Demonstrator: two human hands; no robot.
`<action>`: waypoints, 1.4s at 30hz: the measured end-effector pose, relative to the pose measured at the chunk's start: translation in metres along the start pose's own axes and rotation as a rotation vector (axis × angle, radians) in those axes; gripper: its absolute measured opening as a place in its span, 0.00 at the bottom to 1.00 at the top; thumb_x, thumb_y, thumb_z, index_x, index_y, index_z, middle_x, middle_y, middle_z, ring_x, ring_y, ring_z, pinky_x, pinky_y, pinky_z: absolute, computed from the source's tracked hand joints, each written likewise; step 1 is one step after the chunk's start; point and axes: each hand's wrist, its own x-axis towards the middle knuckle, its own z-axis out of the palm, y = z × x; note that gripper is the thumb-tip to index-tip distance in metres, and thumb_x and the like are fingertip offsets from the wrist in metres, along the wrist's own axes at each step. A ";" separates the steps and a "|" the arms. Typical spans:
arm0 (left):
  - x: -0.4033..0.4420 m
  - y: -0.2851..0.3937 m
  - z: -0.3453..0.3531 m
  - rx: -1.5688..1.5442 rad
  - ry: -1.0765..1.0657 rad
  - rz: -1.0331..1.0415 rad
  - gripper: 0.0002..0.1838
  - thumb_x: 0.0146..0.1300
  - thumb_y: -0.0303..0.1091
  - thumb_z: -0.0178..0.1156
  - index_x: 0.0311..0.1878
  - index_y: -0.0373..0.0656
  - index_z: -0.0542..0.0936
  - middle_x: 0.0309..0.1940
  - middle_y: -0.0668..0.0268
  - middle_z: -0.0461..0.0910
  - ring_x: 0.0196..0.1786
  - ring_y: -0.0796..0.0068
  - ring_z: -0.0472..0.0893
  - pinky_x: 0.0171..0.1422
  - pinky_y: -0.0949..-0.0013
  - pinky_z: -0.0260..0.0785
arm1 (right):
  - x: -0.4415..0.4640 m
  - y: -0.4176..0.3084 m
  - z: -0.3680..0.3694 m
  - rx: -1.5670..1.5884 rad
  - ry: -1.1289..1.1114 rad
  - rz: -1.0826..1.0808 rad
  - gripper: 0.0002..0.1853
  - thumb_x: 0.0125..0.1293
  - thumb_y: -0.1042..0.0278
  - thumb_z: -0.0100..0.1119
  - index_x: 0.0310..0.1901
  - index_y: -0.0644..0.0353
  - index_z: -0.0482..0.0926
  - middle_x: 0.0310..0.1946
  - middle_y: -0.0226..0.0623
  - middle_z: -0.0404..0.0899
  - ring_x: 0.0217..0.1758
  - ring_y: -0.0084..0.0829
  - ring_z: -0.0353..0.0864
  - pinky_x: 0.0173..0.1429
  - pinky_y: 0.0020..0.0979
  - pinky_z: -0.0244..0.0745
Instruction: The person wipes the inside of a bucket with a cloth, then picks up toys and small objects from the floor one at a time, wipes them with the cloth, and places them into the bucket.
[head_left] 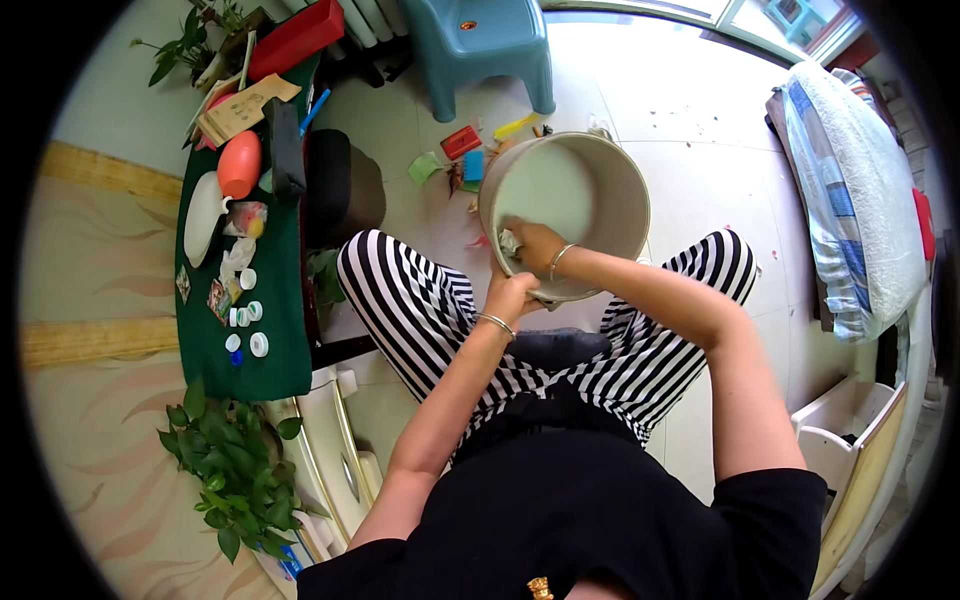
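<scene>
A large round pale bin (575,190) is tipped between my knees, its open mouth facing me. My left hand (510,295) grips the bin's near left rim, fingers wrapped round it. My right hand (535,245) reaches inside, closed on a crumpled whitish cloth (509,242) against the left inner wall. Some of the fingers of both hands are hidden.
A blue stool (485,50) stands beyond the bin. Small scraps, a red box (460,142) and a blue block (473,165) lie left of it. The green-covered table (280,340) at left holds bottles and caps. A cushioned seat (850,200) is at right.
</scene>
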 end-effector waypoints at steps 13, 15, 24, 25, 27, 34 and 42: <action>0.020 -0.010 -0.002 0.037 0.165 0.258 0.43 0.45 0.17 0.45 0.68 0.45 0.44 0.54 0.52 0.65 0.53 0.55 0.73 0.48 0.55 0.76 | 0.009 0.056 -0.041 -0.852 -0.163 0.114 0.13 0.58 0.66 0.51 0.43 0.61 0.75 0.44 0.46 0.76 0.41 0.38 0.80 0.39 0.35 0.76; 0.032 -0.032 -0.008 0.126 0.137 0.338 0.45 0.45 0.18 0.46 0.69 0.45 0.42 0.57 0.51 0.63 0.55 0.56 0.71 0.50 0.58 0.74 | -0.008 0.039 -0.020 -0.510 -0.130 -0.029 0.14 0.55 0.69 0.53 0.43 0.64 0.77 0.41 0.44 0.78 0.39 0.35 0.80 0.41 0.30 0.76; 0.028 -0.039 -0.023 0.408 0.370 0.867 0.42 0.51 0.16 0.46 0.70 0.38 0.42 0.66 0.52 0.52 0.65 0.63 0.58 0.68 0.69 0.49 | -0.068 0.006 -0.052 0.682 -0.336 0.130 0.23 0.50 0.70 0.57 0.51 0.66 0.73 0.30 0.36 0.78 0.29 0.23 0.75 0.36 0.23 0.72; 0.042 -0.046 -0.030 0.422 0.445 0.945 0.40 0.53 0.16 0.47 0.69 0.38 0.43 0.64 0.53 0.55 0.64 0.64 0.61 0.67 0.68 0.50 | -0.078 0.008 -0.063 0.580 -0.381 0.179 0.24 0.50 0.67 0.58 0.51 0.66 0.74 0.30 0.37 0.78 0.29 0.23 0.75 0.35 0.23 0.72; 0.060 -0.044 -0.028 0.240 0.418 0.905 0.34 0.53 0.20 0.50 0.64 0.34 0.52 0.58 0.56 0.62 0.57 0.67 0.66 0.62 0.69 0.57 | -0.094 0.013 -0.093 0.477 -0.273 0.343 0.26 0.52 0.57 0.61 0.50 0.65 0.74 0.29 0.38 0.77 0.28 0.25 0.74 0.34 0.24 0.73; 0.068 0.014 0.033 -0.232 0.083 0.443 0.24 0.49 0.21 0.51 0.53 0.33 0.65 0.46 0.58 0.71 0.47 0.67 0.75 0.49 0.63 0.73 | -0.100 0.066 -0.201 0.095 0.323 0.445 0.36 0.52 0.35 0.58 0.51 0.60 0.73 0.26 0.36 0.76 0.24 0.22 0.71 0.25 0.21 0.66; 0.149 0.000 0.073 -0.038 -0.194 -0.143 0.23 0.45 0.23 0.48 0.50 0.34 0.67 0.37 0.55 0.76 0.35 0.61 0.81 0.39 0.60 0.78 | -0.091 0.140 -0.240 0.209 0.154 0.587 0.33 0.48 0.30 0.57 0.32 0.60 0.77 0.16 0.26 0.68 0.17 0.17 0.63 0.20 0.22 0.58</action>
